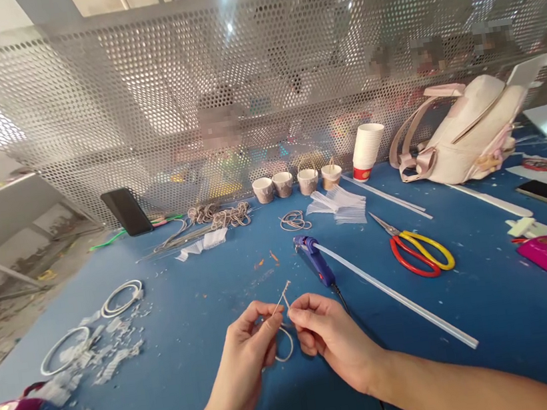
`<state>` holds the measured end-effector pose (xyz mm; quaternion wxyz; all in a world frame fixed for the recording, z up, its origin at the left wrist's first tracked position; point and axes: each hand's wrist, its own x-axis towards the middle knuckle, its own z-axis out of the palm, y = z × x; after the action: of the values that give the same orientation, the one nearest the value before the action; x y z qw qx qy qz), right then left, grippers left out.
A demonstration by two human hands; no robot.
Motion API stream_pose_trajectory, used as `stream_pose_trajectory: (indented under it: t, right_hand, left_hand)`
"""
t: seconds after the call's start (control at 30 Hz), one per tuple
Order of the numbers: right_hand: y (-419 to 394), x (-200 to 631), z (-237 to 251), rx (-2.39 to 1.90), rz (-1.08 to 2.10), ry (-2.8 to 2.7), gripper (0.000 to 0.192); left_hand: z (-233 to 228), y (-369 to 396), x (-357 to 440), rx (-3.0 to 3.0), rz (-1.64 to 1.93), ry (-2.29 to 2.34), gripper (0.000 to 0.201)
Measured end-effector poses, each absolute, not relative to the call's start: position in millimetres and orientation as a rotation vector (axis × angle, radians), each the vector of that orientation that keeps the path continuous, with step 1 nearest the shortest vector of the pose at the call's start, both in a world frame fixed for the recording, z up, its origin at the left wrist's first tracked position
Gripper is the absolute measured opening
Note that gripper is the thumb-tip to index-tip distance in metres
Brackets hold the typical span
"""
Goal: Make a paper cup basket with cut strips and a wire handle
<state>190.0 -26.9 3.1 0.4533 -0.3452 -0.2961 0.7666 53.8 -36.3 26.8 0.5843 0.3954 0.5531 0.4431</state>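
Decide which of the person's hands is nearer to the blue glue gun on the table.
Right. The right hand pinches the thin cord just below the glue gun, close to its cable end. The left hand pinches the same cord further left, farther away.

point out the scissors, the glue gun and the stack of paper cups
scissors (pixel 418 252), head view, on the red and yellow handles
glue gun (pixel 315 260), head view, on its blue body
stack of paper cups (pixel 367 149), head view, on the white side of the stack

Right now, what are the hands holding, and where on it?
Both the left hand and right hand pinch a thin cord near its crossed ends; the loop hangs below.
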Motion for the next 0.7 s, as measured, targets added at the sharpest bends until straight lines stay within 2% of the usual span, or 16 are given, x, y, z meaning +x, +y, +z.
stream_pose_trajectory:
  t: [0.7]
  right_hand:
    - [-25.9,191.4,2.3,-0.84,1.885,-0.731,0.026]
  left_hand:
    - [15.3,-39.1,55.7,0.969,1.06,1.249,0.037]
